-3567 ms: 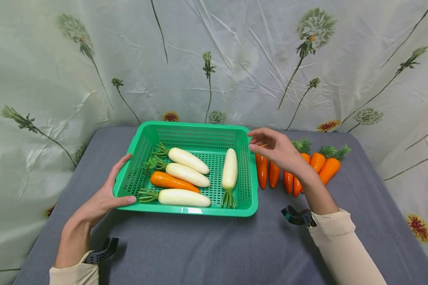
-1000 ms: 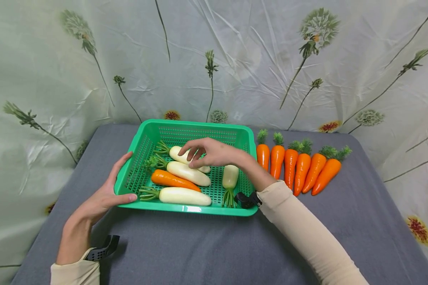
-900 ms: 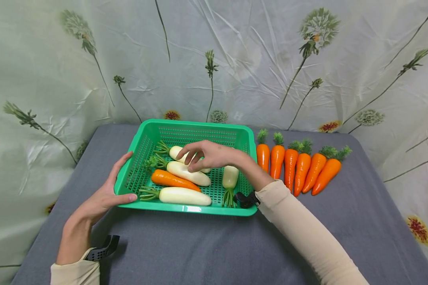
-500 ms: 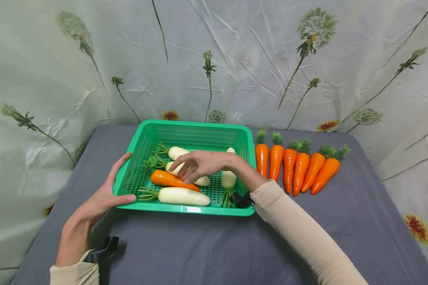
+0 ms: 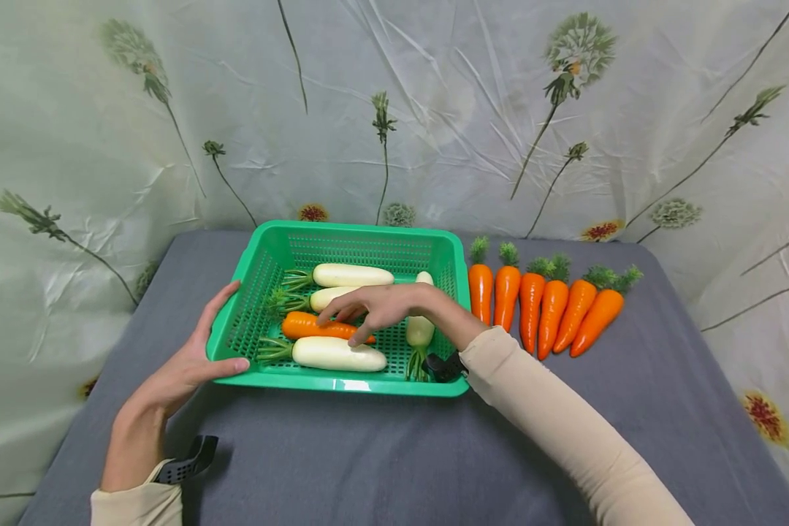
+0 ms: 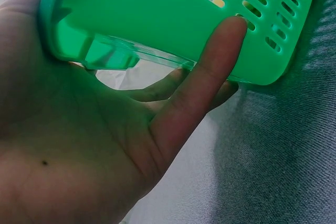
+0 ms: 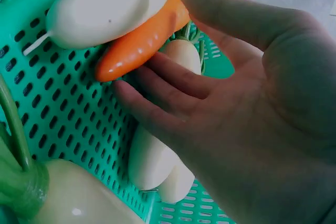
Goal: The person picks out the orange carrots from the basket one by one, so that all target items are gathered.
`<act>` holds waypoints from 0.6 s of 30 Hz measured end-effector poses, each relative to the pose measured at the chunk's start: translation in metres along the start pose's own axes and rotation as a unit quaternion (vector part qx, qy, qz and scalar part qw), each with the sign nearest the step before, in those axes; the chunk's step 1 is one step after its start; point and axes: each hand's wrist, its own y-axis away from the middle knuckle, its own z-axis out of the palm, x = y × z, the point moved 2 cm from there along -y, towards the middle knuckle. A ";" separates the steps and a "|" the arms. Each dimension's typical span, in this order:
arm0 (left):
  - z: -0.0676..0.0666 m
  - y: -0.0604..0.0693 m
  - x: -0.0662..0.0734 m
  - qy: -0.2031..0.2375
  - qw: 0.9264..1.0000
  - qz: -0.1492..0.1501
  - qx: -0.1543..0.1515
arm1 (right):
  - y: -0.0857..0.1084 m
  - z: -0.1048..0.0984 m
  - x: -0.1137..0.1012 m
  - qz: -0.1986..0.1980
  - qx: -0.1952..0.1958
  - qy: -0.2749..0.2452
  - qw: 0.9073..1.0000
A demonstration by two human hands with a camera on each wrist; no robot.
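Note:
A green perforated basket holds several white radishes, one of them the near radish, and one orange carrot. My left hand holds the basket's near left corner, thumb over the front rim and fingers along the outer side; in the left wrist view a finger lies against its wall. My right hand reaches in from above, its curled fingers on the far side of the carrot and its thumb on the near side, against the near radish. The right wrist view shows the carrot between thumb and fingers.
On the grey tablecloth, several carrots lie in a row just right of the basket, leafy tops away from me. One radish lies crosswise at the basket's right end. A flowered curtain hangs behind the table.
My right hand has moved from the carrots outside, over the basket, then down and toward me onto the carrot inside. The farthest radish, the carrot and the near radish have turned slightly.

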 end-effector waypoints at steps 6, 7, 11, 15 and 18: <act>0.000 -0.001 0.000 0.003 1.000 -0.001 -0.001 | 0.000 0.001 -0.002 -0.014 -0.001 0.037 0.999; 0.000 -0.001 0.000 0.003 1.000 -0.001 -0.001 | 0.000 0.001 -0.002 -0.012 0.000 0.044 0.999; 0.001 0.000 0.000 0.005 1.000 -0.003 -0.001 | 0.000 0.002 -0.003 -0.004 0.003 0.061 0.998; 0.001 0.000 0.000 0.010 1.000 0.000 -0.001 | 0.000 0.003 -0.001 -0.006 0.001 0.050 0.999; 0.001 0.000 0.000 0.014 1.000 0.002 -0.001 | -0.001 0.004 0.000 -0.012 -0.006 0.033 0.999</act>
